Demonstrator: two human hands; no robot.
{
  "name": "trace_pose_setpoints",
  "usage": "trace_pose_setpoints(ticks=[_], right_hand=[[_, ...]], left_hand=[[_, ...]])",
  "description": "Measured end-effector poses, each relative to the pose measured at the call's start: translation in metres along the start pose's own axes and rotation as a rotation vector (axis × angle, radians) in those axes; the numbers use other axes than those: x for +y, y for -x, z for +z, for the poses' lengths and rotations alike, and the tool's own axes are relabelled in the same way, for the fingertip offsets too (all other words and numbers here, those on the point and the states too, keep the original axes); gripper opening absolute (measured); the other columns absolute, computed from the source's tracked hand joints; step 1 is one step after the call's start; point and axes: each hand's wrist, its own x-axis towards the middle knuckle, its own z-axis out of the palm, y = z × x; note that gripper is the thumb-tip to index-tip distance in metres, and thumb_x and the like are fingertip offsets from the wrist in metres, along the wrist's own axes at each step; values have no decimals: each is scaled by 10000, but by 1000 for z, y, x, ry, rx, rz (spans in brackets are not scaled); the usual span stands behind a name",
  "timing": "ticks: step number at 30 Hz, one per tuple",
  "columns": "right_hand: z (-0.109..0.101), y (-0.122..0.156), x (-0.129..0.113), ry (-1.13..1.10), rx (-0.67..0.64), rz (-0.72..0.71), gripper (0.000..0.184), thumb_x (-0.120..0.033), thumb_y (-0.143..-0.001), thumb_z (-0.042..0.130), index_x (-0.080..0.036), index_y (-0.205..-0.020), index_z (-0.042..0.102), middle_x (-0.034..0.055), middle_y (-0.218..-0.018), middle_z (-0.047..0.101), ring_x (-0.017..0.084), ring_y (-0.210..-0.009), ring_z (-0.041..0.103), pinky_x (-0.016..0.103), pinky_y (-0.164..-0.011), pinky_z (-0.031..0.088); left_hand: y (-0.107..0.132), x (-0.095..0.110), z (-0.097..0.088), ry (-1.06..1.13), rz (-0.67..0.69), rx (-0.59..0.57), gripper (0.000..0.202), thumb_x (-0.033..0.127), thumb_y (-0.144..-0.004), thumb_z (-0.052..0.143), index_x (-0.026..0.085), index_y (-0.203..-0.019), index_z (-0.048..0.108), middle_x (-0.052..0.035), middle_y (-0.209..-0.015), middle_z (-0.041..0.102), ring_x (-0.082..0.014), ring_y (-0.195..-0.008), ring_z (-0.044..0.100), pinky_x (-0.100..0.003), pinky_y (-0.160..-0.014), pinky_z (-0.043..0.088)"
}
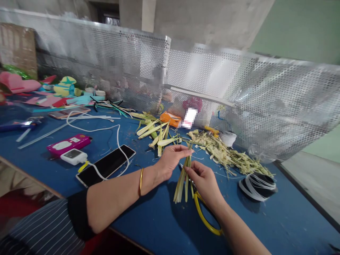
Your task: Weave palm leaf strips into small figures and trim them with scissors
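Observation:
My left hand (172,159) pinches the upper end of a bundle of pale green corn husk strips (181,187), which fan downward above the table. My right hand (203,175) is closed on the same strips from the right, thumb and finger at their middle. Beneath my right hand lie yellow-handled scissors (205,221); their blades are mostly hidden behind the strips and fingers. More husk pieces (151,131) lie just beyond my left hand. A heap of shredded husk (225,152) spreads to the right behind my hands.
On the blue table (159,223), a black phone (106,166), a magenta device (69,144) and a white cable (118,138) lie left. A black spool with white strip (257,186) stands right. Perforated metal panels (207,74) line the back. Coloured craft pieces (63,86) sit far left.

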Motion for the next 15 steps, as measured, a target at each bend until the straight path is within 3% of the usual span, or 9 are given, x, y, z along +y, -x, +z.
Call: trace_pose_setpoints(ticks=[15], right_hand=[[1,1,-2,-95,-47,33,336,-503,-805,618,-186,-706,568,-45,-582,446,116,-557,375,244,-527,306]], left_hand=[[-2,4,-1,35,-31,1,276,300,-520,854,146,-568,630,10,-641,585,-93,-646,473,-255,-668,349]])
